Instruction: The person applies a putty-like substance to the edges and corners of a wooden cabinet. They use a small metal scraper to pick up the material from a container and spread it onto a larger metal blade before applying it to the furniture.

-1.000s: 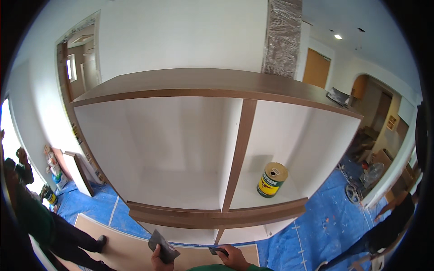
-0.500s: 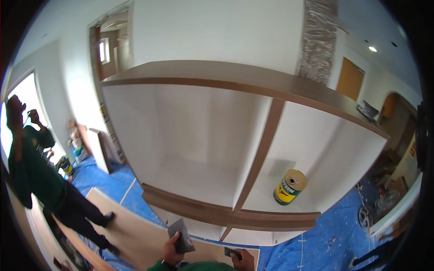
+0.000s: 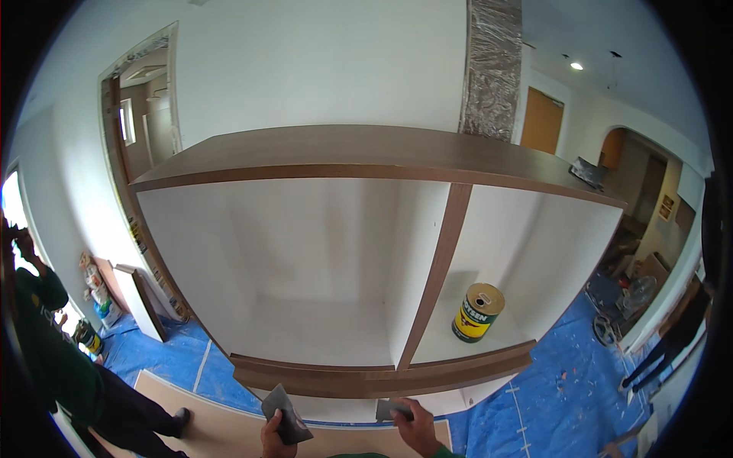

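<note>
My left hand (image 3: 276, 440) is closed round a broad, dark grey flat putty knife (image 3: 285, 411), its blade tilted upward below the cabinet's front edge. In my right hand (image 3: 418, 429) is a smaller grey putty knife (image 3: 386, 410), blade pointing left, with fingers wrapped round its handle. Both hands are low in the view, apart from each other, in front of a cabinet (image 3: 343, 153) with a brown top and white inside. A yellow and dark green tin can (image 3: 479, 313) stands upright in its right compartment.
A person in a dark green top (image 3: 53, 343) stands at the far left. Blue sheeting (image 3: 557, 382) covers the floor, with a tan board (image 3: 206, 416) on it. White panels (image 3: 141, 305) lean on the left wall. Another person's legs (image 3: 664, 343) show at right.
The view has shifted, so the cabinet sits lower and farther left. My right hand has risen, showing more of its putty knife. The person at left is nearer the rim.
</note>
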`<state>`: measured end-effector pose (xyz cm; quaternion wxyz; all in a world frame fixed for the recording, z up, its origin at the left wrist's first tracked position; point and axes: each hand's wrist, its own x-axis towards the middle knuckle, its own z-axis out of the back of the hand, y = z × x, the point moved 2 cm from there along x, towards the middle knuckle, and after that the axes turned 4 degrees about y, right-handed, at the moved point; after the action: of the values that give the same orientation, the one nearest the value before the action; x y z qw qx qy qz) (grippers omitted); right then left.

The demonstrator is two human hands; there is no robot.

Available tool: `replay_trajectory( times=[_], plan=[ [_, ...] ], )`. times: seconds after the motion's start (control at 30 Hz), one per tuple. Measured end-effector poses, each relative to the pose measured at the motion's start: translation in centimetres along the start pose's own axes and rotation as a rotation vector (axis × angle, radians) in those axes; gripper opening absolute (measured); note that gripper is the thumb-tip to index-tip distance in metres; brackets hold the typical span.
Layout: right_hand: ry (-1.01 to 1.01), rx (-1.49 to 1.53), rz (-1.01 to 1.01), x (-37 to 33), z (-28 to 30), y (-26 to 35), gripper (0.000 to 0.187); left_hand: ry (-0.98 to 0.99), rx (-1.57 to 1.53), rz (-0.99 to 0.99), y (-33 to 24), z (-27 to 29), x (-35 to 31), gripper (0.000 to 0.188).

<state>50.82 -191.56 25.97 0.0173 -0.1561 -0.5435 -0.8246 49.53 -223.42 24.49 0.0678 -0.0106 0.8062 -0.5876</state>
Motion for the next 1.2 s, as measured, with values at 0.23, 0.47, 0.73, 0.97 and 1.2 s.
replay_trajectory(
  times=[0.23, 0.47, 0.73, 0.97, 1.2],
  plan=[
    [-0.127, 0.015, 0.099, 7.7, 0.7, 8.9, 0.014, 0.077, -0.213, 0.047, 0.9, 5.7, 3.9, 0.035],
    [-0.127, -0.176, 0.421, 14.4, 5.1, 18.4, 0.007, 0.052, -0.529, 0.308, -2.3, 4.0, 7.3, 0.032],
    [-0.152, -0.574, 0.658, 22.4, 9.9, 27.3, 0.086, -0.004, -0.561, 0.260, -0.7, -0.1, 11.6, 0.023],
    [-0.195, -0.802, 0.701, 27.3, 8.7, 27.9, 0.098, 0.012, -0.526, 0.190, -1.6, -4.4, 12.1, 0.024],
    [-0.139, -0.992, 0.754, 28.9, 5.8, 28.1, 0.095, -0.009, -0.488, 0.166, -0.7, -4.2, 13.5, 0.022]
  ],
)
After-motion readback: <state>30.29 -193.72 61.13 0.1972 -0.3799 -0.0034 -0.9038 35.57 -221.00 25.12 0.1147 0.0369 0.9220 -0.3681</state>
